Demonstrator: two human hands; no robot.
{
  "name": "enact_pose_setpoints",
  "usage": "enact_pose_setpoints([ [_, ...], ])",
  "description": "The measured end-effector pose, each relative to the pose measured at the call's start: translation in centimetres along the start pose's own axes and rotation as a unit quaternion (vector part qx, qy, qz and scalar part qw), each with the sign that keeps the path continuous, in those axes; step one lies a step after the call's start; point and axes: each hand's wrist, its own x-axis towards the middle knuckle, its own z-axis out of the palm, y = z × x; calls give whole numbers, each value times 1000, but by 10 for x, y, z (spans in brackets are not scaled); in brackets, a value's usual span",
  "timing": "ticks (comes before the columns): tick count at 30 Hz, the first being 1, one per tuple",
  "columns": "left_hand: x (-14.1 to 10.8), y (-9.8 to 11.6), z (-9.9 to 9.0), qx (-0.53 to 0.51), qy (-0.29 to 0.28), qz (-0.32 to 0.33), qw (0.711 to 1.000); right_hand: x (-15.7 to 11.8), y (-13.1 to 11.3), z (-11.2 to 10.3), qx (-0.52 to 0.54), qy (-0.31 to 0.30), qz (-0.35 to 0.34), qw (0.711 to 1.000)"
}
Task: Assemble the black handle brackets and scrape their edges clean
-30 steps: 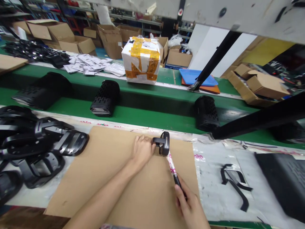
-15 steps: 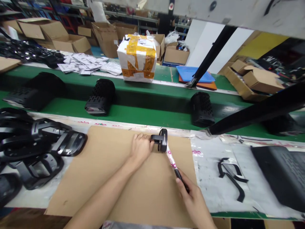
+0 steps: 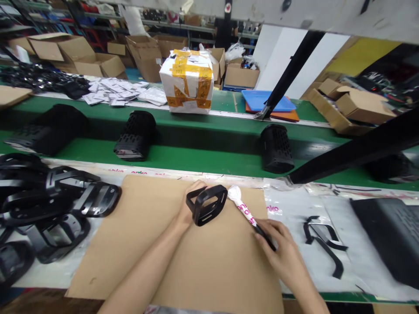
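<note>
My left hand [image 3: 187,203] is closed around the handle side of a black frame [image 3: 214,192] and holds it tilted over a brown cardboard sheet [image 3: 183,270]. The frame is a rounded rectangular ring with slots along its wall, and it hides most of my fingers. In my right hand [image 3: 282,245] is the black grip of a hammer [image 3: 245,210]. White film with pink print wraps its shaft and rounded head. That head is close to the frame's right side, with a small gap between them.
Several similar black frames [image 3: 67,181] are piled at the left. Black curved strips [image 3: 327,244] and a dark perforated panel [image 3: 386,240] lie at the right. Beyond, black perforated housings [image 3: 277,148] stand on a green belt [image 3: 196,152]. A slanted black post [image 3: 343,152] crosses the right side.
My left hand has turned the frame so its opening shows more, and it sits lower and further left. The hammer has moved right, away from the frame, along with my right hand.
</note>
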Motion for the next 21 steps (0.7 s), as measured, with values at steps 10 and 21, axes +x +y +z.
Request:
enact_pose_setpoints([
  [10,3,-1,5,-43,8,-41,998,118,-69,42,226,-164,-160,947],
  [21,6,5,3,-23,-57,-64,996,114,-53,65,234,-61,-155,958],
])
